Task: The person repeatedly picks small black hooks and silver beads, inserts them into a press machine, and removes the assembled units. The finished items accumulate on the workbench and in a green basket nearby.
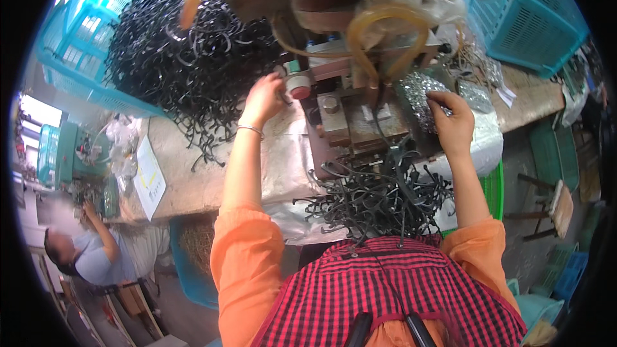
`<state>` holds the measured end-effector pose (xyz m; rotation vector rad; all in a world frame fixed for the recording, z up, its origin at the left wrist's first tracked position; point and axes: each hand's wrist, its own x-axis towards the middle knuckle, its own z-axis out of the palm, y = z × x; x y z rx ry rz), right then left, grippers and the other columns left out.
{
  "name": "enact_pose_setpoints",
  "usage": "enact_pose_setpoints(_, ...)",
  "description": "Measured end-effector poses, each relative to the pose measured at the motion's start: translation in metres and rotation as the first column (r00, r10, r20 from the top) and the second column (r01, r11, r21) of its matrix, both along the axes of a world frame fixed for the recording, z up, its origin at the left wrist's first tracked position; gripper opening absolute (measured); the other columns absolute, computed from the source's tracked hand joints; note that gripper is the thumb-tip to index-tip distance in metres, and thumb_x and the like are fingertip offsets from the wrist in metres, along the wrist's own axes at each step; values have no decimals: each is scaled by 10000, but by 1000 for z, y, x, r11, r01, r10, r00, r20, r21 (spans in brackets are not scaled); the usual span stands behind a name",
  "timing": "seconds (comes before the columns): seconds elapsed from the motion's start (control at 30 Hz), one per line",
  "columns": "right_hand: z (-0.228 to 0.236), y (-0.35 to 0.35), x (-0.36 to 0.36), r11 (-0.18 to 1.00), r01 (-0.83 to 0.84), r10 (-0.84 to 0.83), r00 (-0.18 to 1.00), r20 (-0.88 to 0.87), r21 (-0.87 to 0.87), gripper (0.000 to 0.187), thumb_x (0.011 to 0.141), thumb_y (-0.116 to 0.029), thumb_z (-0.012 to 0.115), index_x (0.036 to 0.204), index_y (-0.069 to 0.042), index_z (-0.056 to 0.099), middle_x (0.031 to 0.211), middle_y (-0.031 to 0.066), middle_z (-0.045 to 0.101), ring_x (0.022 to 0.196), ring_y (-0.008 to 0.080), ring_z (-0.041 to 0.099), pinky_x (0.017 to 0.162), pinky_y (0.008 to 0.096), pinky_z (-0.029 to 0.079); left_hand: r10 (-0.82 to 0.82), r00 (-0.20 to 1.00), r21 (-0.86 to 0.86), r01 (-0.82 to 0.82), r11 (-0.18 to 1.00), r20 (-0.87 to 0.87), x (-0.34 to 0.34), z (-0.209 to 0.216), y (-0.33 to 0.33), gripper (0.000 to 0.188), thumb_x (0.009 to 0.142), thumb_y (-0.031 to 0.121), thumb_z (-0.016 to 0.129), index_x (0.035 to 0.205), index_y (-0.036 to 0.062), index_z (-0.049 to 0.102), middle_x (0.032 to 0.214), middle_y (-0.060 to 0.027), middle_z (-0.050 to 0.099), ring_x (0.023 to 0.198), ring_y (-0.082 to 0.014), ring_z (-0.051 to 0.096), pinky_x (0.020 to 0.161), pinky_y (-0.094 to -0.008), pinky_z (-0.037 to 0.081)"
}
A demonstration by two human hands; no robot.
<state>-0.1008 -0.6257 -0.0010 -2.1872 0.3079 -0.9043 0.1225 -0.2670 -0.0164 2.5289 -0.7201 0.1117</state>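
My left hand (262, 99), a bracelet on its wrist, reaches to a small button box (297, 82) with a green and a red button. Its fingers are bent but apart beside the box, and I see nothing held in them. My right hand (454, 123) is over the edge of a heap of small shiny silver pieces (421, 96); its thumb and forefinger are pinched together, and whatever is between them is too small to make out. Between my hands stands a bench press (321, 9), with a black curved piece (379, 122) at its metal fixture.
A big heap of black curved plastic pieces (193, 51) lies at the left by a blue crate (96, 90). More black pieces (385, 199) are piled before me. Yellow hoses (389, 13) hang from the press. A blue basket (533, 19) stands far right; a person (96, 254) sits left.
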Motion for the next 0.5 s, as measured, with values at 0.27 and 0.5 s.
enact_pose_setpoints(0.27,15,-11,-60,936,77,-43,994,-105,343,132,864,-17,710,986,-15,760,974,74,736,897,162,681,894,308,521,-41,999,-95,44,995,32,-64,-24,29,169,837,-42,674,994,18,697,1173,-108,690,1089,-303,668,909,-366,536)
enact_pose_setpoints(0.5,81,52,3,941,-316,306,948,90,124,96,844,-39,728,929,-3,753,947,103,733,921,220,687,866,323,509,274,962,-752,-169,637,16,-82,-17,23,102,1013,50,607,1112,22,605,1009,-13,601,850,-71,554,706,-232,468)
